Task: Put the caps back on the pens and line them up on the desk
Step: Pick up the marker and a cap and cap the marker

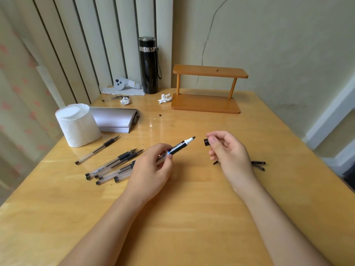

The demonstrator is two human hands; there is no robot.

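My left hand grips an uncapped black marker by its barrel, its white nib end pointing up and right. My right hand pinches a black cap a short gap away from the marker's tip, the open end facing it. Several uncapped clear gel pens lie in a loose bunch left of my left hand, tips pointing up and right. One more gel pen lies apart, further left. Loose dark caps lie on the desk behind my right hand, partly hidden.
A toilet roll and a stack of silver sheets stand at the left. A black flask, a wooden shelf, crumpled tissues, a white controller and another pen are at the back of the wooden desk.
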